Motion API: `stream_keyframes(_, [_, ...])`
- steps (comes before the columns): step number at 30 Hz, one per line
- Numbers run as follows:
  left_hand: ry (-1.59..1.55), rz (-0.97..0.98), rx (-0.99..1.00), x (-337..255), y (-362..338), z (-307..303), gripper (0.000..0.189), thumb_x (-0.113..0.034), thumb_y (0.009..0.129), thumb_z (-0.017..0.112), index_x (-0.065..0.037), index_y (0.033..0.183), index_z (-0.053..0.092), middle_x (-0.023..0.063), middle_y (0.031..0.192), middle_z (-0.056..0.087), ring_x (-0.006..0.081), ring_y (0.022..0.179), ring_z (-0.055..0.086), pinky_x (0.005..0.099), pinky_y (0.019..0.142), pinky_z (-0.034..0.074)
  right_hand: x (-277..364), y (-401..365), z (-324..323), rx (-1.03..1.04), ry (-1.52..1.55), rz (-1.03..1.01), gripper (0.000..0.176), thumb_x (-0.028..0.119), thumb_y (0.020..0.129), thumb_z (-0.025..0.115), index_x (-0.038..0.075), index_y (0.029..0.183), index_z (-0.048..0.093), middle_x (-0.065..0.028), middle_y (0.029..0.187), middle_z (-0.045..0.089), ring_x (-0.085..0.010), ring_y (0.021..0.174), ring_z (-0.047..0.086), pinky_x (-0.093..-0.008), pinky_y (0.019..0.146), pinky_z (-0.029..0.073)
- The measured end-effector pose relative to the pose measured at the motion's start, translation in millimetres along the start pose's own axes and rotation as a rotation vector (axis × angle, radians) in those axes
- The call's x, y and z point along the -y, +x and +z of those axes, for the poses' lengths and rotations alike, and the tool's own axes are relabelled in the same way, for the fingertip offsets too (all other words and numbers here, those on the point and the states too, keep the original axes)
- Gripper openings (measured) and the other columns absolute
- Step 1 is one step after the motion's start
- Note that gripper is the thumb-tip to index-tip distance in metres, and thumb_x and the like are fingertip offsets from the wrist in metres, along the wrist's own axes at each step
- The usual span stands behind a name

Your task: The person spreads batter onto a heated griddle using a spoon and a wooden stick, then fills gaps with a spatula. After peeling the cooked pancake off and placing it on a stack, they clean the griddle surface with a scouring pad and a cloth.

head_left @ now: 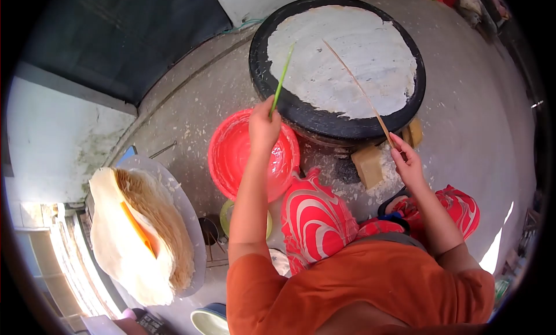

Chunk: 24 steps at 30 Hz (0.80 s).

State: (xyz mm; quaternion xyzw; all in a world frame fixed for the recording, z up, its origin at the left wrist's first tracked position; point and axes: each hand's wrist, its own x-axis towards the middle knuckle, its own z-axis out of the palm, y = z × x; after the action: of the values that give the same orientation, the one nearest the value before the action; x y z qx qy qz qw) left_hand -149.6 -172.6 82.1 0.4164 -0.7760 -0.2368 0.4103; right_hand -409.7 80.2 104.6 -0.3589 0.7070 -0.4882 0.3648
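Observation:
A wide black round griddle (313,119) carries a thin whitish pancake (347,57) that covers most of its top, with ragged edges. My left hand (265,126) is closed round a slim bright green stick (282,77), whose far tip lies over the pancake's left part. Between the fingers of my right hand (408,161) is a long thin brown wooden stick (364,93); it slants up and left across the pancake. Below my left hand stands a red basin (223,152), smeared with pale batter inside and partly hidden by my forearm.
At left, a thick stack of thin flatbreads (110,236) lies on a round board (196,242), with an orange strip (138,228) on top. Tan blocks (368,167) sit by the griddle's base. A yellow-green bowl (226,216) is behind my left arm. Pale flakes dot the floor.

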Motion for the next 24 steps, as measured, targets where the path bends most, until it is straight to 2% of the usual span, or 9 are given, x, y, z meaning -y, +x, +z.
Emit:
stream_keyframes(4, [0.422, 0.069, 0.149, -35, 39, 47, 0.032, -0.001, 0.071, 0.050, 0.001, 0.102, 0.057, 0.0178, 0.085, 0.055, 0.0340, 0.079, 0.055, 0.0398, 0.068, 0.047, -1, 2, -8, -0.058, 0.041, -0.015, 0.038, 0.007, 0.085, 0.054, 0.010, 0.123, 0.049, 0.0033, 0.096, 0.053, -0.0019, 0.074, 0.043, -0.0156, 0.064, 0.037])
stream_keyframes(6, [0.528, 0.096, 0.205, -41, 42, 61, 0.032, -0.002, 0.071, 0.051, 0.002, 0.102, 0.057, 0.0174, 0.086, 0.055, 0.0336, 0.079, 0.055, 0.0396, 0.067, 0.048, -7, 4, -11, -0.089, 0.018, -0.072, 0.039, 0.010, 0.086, 0.053, 0.012, 0.125, 0.047, 0.0058, 0.083, 0.051, 0.0005, 0.053, 0.036, -0.0146, 0.046, 0.029])
stream_keyframes(10, [0.515, 0.135, 0.299, -52, 24, 62, 0.029, 0.002, 0.067, 0.051, 0.002, 0.096, 0.057, 0.0180, 0.085, 0.055, 0.0347, 0.078, 0.055, 0.0414, 0.067, 0.047, -15, 9, -18, -0.106, 0.000, -0.112, 0.038, 0.011, 0.087, 0.052, 0.011, 0.124, 0.048, 0.0058, 0.082, 0.051, 0.0003, 0.053, 0.037, -0.0152, 0.046, 0.030])
stream_keyframes(13, [0.411, 0.165, 0.316, -53, 9, 38, 0.026, 0.003, 0.071, 0.051, 0.004, 0.096, 0.056, 0.0144, 0.082, 0.056, 0.0292, 0.073, 0.056, 0.0373, 0.062, 0.047, -7, 25, -17, -0.094, -0.019, -0.134, 0.034, 0.009, 0.088, 0.050, 0.008, 0.122, 0.049, 0.0042, 0.086, 0.056, -0.0019, 0.071, 0.046, -0.0167, 0.063, 0.039])
stream_keyframes(15, [0.318, 0.177, 0.296, -57, 0, 18, 0.025, 0.003, 0.073, 0.051, 0.005, 0.097, 0.056, 0.0109, 0.077, 0.057, 0.0245, 0.067, 0.057, 0.0338, 0.058, 0.047, 13, 40, -13, 0.010, 0.050, 0.179, 0.032, 0.014, 0.089, 0.047, 0.011, 0.121, 0.051, -0.0024, 0.077, 0.056, -0.0122, 0.060, 0.051, -0.0243, 0.056, 0.042])
stream_keyframes(17, [-0.419, -0.558, 0.248, -65, -15, -4, 0.024, 0.000, 0.079, 0.051, 0.005, 0.102, 0.056, 0.0020, 0.068, 0.054, 0.0109, 0.055, 0.051, 0.0237, 0.049, 0.041, 10, 67, -7, -0.086, -0.305, -0.040, 0.032, 0.014, 0.088, 0.047, 0.013, 0.119, 0.052, -0.0076, 0.077, 0.057, -0.0200, 0.062, 0.053, -0.0286, 0.060, 0.043])
stream_keyframes(18, [-0.510, -0.607, 0.212, -62, -26, -13, 0.025, -0.002, 0.081, 0.051, 0.004, 0.104, 0.056, -0.0001, 0.068, 0.053, 0.0070, 0.054, 0.047, 0.0203, 0.048, 0.037, 6, 75, -2, -0.170, -0.669, -0.254, 0.032, 0.014, 0.087, 0.047, 0.014, 0.118, 0.054, -0.0128, 0.077, 0.058, -0.0278, 0.064, 0.055, -0.0329, 0.063, 0.045])
stream_keyframes(21, [-0.591, -0.700, 0.102, -50, -62, -37, 0.026, 0.000, 0.082, 0.048, 0.005, 0.106, 0.054, 0.0019, 0.072, 0.053, 0.0063, 0.054, 0.046, 0.0191, 0.047, 0.036, 12, 84, 24, -0.062, -0.732, -0.298, 0.034, 0.012, 0.084, 0.049, 0.016, 0.117, 0.054, -0.0187, 0.077, 0.056, -0.0383, 0.064, 0.051, -0.0383, 0.065, 0.044])
stream_keyframes(24, [-0.650, -0.782, -0.010, -54, -94, -61, 0.026, 0.004, 0.081, 0.045, 0.007, 0.106, 0.052, 0.0066, 0.078, 0.055, 0.0097, 0.056, 0.048, 0.0212, 0.048, 0.039, -7, 100, 43, -0.032, -0.585, -0.460, 0.031, 0.016, 0.087, 0.047, 0.018, 0.117, 0.055, -0.0128, 0.070, 0.055, -0.0276, 0.055, 0.052, -0.0346, 0.055, 0.045])
